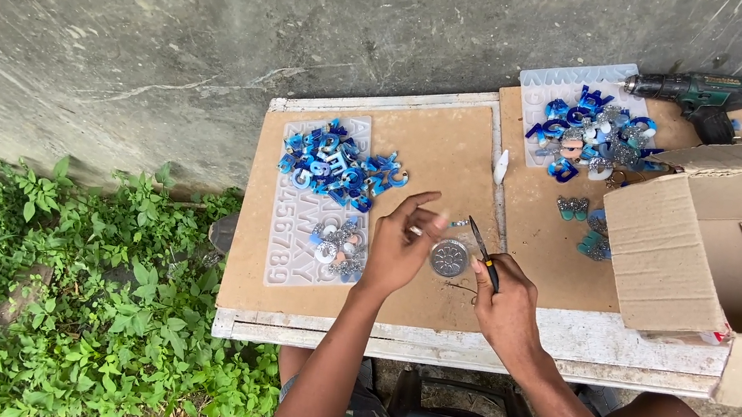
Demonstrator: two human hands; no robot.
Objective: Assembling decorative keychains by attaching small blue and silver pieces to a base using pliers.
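One package in sight: a brown cardboard box (728, 242) sits at the right end of the bench (469, 336), lying open with its flaps spread and its plain inside showing; it hangs past the bench's right edge; no labels, signs or screens show.

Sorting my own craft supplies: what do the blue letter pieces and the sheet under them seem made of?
The blue letter pieces look like glossy cast resin or plastic, some translucent. The pale sheet seems a matte silicone mould, given its recessed characters, though that is uncertain.
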